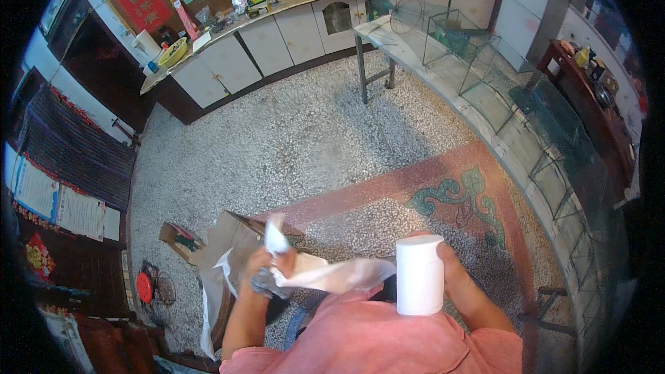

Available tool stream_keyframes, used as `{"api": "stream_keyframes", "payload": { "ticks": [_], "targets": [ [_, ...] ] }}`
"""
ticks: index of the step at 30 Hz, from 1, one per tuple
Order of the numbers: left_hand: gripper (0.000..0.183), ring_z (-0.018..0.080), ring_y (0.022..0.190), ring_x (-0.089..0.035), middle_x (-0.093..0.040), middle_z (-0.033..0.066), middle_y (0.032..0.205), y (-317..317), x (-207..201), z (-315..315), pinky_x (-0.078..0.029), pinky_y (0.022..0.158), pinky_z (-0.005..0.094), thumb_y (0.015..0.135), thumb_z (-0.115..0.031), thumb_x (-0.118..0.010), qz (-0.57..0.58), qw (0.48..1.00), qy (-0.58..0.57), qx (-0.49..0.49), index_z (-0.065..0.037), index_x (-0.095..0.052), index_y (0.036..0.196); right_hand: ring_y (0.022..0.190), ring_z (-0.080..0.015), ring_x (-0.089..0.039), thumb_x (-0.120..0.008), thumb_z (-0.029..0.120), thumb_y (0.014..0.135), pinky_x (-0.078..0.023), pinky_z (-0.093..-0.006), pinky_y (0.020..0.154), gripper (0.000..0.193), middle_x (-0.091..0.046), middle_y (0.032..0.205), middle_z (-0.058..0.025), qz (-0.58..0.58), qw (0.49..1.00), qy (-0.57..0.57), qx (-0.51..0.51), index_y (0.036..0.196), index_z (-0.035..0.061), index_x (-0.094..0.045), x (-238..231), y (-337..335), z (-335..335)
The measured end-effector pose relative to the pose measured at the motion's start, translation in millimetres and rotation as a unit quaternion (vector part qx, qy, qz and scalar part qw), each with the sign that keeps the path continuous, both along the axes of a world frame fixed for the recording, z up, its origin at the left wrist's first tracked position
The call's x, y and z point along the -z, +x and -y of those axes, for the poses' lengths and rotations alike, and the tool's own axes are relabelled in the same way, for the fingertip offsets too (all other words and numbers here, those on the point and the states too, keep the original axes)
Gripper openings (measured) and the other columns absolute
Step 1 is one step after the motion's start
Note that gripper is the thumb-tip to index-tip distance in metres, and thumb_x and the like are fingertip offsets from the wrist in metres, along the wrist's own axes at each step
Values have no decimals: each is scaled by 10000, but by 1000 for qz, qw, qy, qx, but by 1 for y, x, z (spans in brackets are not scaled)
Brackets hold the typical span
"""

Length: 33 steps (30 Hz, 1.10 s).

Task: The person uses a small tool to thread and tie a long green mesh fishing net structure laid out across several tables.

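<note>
White and cylindrical, a paper roll (pixel 420 278) is being held upright before a pink shirt (pixel 388 343), its right side being grasped by the right hand (pixel 449 257). A pale strip (pixel 334 275) is being held out between the roll and the left hand (pixel 262 263), its bunched end being gripped there; because of blur, it cannot be told whether strip and roll are being joined. Tearing of the strip is probably being risked, were it to be tugged sharply; dropping of the roll is being invited, were the one-handed grasp to be loosened. Beyond, a cardboard box (pixel 232 239) is being supported by the speckled floor (pixel 291 138).
</note>
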<state>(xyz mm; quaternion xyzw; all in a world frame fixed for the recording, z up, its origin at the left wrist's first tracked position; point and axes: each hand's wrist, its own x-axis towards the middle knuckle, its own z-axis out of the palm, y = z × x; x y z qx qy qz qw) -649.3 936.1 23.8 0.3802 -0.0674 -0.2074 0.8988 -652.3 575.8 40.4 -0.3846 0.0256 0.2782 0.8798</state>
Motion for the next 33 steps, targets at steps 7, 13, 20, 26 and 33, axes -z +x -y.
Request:
{"api": "stream_keyframes", "payload": {
  "ticks": [7, 13, 20, 26, 33],
  "targets": [
    [135, 182, 555, -438, -477, 110, 626, 103, -25, 34, -359, 528, 264, 682, -157, -490, -75, 989, 25, -126, -24, -500, 704, 856, -261, -598, -367, 576, 827, -501, -402, 754, 653, -598, 972, -143, -149, 984, 17, 97, 1133, 13, -494, 37, 122, 1],
    [130, 161, 562, -462, -483, 91, 692, 205, -4, 10, -408, 510, 248, 723, -148, -470, -109, 981, -46, -156, -36, -482, 788, 843, -251, -602, -368, 561, 838, -500, -395, 744, 633, -602, 965, -130, -115, 989, -38, 90, 1121, 11, -503, 49, 244, -40],
    [93, 169, 502, -471, -469, 69, 662, 342, -17, -54, -433, 463, 290, 762, -122, -463, -83, 975, -115, -171, -38, -482, 797, 895, -252, -580, -395, 553, 834, -478, -395, 783, 631, -588, 1002, -127, -75, 990, -64, 99, 1130, 4, -487, 62, 391, -94],
    [134, 158, 456, -452, -486, 81, 688, 432, -30, -115, -428, 433, 263, 748, -133, -450, -97, 970, -143, -173, -26, -488, 818, 1061, -250, -492, -383, 458, 889, -365, -395, 930, 532, -525, 1134, -118, -73, 985, -65, 144, 1184, 19, -440, 63, 502, -150],
    [139, 155, 433, -405, -487, 75, 693, 540, -16, -147, -375, 412, 242, 729, -144, -449, -146, 963, -117, -196, -44, -488, 819, 1090, -240, -474, -412, 428, 882, -346, -388, 944, 534, -513, 1155, -102, 9, 984, -109, 142, 1211, 8, -414, 92, 625, -175]
  ]
}}
